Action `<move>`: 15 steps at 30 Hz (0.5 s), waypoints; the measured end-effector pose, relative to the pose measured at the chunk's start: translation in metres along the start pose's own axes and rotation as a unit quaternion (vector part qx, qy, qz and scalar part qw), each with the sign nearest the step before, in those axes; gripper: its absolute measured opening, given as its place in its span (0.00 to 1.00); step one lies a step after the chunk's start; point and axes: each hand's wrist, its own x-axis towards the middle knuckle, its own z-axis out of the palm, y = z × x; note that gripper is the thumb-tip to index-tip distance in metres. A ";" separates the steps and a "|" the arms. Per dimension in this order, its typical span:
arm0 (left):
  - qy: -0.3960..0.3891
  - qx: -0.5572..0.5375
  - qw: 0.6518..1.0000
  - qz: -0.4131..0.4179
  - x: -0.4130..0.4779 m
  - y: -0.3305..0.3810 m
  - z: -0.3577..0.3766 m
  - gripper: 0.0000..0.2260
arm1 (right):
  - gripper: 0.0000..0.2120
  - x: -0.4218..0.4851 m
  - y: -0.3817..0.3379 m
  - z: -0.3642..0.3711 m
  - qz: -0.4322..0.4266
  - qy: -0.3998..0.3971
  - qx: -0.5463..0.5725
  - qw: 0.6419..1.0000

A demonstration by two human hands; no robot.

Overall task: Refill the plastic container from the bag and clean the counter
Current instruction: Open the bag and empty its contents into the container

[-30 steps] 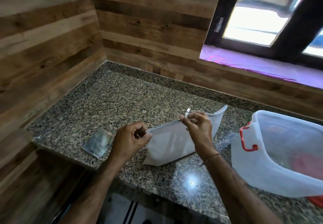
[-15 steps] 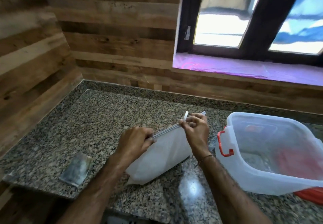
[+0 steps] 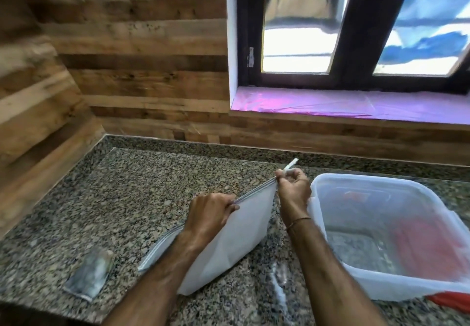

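Opening the bag

My left hand [image 3: 209, 213] and right hand [image 3: 292, 188] pinch the soft, slippery bag [image 3: 236, 234] along its zip edge, mid-frame.

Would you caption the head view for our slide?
Left hand and right hand grip the white bag on the granite counter beside the plastic container.

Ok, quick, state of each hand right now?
Left hand: closed, gripping the white bag at its top edge.
Right hand: closed, pinching the bag's top corner.

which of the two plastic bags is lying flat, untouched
The small clear packet at far left; the larger white bag is gripped by its zip top.
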 end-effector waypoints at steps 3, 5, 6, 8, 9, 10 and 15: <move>0.000 0.017 1.000 -0.001 -0.006 -0.001 0.003 0.12 | 0.07 0.005 0.011 0.013 0.029 0.000 0.039 0.999; -0.018 0.022 0.999 -0.032 -0.011 -0.006 -0.004 0.11 | 0.08 0.001 0.017 0.019 0.048 -0.015 0.080 0.996; -0.037 0.027 0.997 -0.055 -0.015 -0.013 -0.007 0.12 | 0.08 -0.002 0.016 0.019 0.056 -0.036 0.105 0.992; -0.078 0.049 0.991 -0.102 -0.029 -0.031 -0.016 0.15 | 0.06 -0.002 0.020 0.017 0.062 -0.080 0.138 0.985; -0.095 0.055 0.986 -0.122 -0.039 -0.041 -0.019 0.16 | 0.05 -0.001 0.022 0.014 0.062 -0.102 0.148 0.982; -0.107 0.053 0.983 -0.138 -0.050 -0.048 -0.023 0.17 | 0.04 -0.002 0.025 0.012 0.062 -0.124 0.158 0.978; -0.071 0.005 0.976 -0.206 -0.088 -0.074 -0.042 0.10 | 0.05 -0.012 0.039 0.001 0.053 -0.207 0.159 0.964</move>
